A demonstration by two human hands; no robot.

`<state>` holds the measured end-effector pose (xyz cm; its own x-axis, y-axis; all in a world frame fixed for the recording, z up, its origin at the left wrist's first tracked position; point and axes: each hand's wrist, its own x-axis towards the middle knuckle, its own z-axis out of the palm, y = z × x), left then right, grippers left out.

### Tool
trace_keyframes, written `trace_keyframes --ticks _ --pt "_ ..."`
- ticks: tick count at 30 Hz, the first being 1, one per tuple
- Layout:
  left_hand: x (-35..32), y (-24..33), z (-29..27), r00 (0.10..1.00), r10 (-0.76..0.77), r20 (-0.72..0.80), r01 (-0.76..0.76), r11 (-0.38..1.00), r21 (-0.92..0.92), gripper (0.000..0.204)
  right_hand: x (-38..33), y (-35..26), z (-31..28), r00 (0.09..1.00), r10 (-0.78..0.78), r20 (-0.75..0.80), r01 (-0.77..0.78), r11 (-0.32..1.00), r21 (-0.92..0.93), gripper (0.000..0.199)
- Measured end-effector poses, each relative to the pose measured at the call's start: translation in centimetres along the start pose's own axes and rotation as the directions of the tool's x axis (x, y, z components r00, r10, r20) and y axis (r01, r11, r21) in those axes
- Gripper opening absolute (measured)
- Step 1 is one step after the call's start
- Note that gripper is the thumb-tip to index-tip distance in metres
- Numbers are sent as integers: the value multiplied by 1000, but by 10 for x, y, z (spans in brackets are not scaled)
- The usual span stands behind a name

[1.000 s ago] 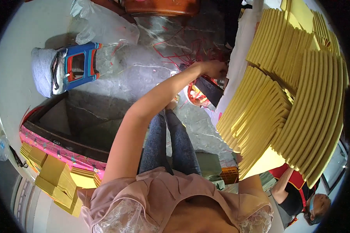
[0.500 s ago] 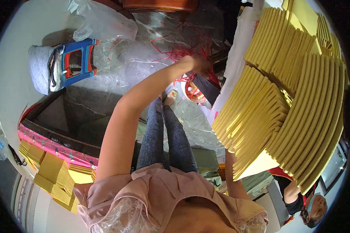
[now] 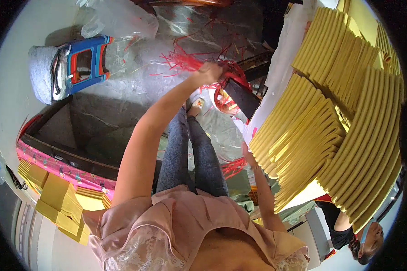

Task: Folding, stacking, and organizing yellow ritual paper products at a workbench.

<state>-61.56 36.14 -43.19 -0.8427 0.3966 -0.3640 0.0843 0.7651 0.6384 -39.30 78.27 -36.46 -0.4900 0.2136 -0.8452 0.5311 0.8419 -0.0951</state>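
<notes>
My left hand [image 3: 210, 73] is closed around a bunch of red strings [image 3: 183, 62], whose loose ends fan out to its left. More red string hangs over a dark panel [image 3: 243, 99] just beside that hand. Below it, on the floor, stands a round white tub [image 3: 217, 100] with a reddish rim. My right hand [image 3: 248, 156] is partly covered by large stacks of yellow folded paper [image 3: 298, 131]. A second bunch of red strings [image 3: 234, 167] trails leftward from its closed fingers.
To the left are a blue and red stool [image 3: 88, 65] with folded cloth on it, and a dark open box [image 3: 54, 140] with pink trim. Smaller yellow stacks [image 3: 61, 198] lie at lower left. A clear plastic bag [image 3: 122, 20] lies at the back. Another person [image 3: 371, 239] is at lower right.
My left hand has drawn leftward from the dark panel, bringing the red bunch out with it. My right hand, hidden before, now shows beside the yellow stacks with red strings.
</notes>
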Motion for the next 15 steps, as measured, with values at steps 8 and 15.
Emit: trace_keyframes --ticks 8,15 --pt "-2 -5 8 920 -173 -353 242 956 163 70 -83 204 -133 999 -34 20 36 995 -95 47" --pt "-146 14 93 683 -635 -360 395 736 -550 58 19 108 -102 995 -87 47 94 979 -183 61"
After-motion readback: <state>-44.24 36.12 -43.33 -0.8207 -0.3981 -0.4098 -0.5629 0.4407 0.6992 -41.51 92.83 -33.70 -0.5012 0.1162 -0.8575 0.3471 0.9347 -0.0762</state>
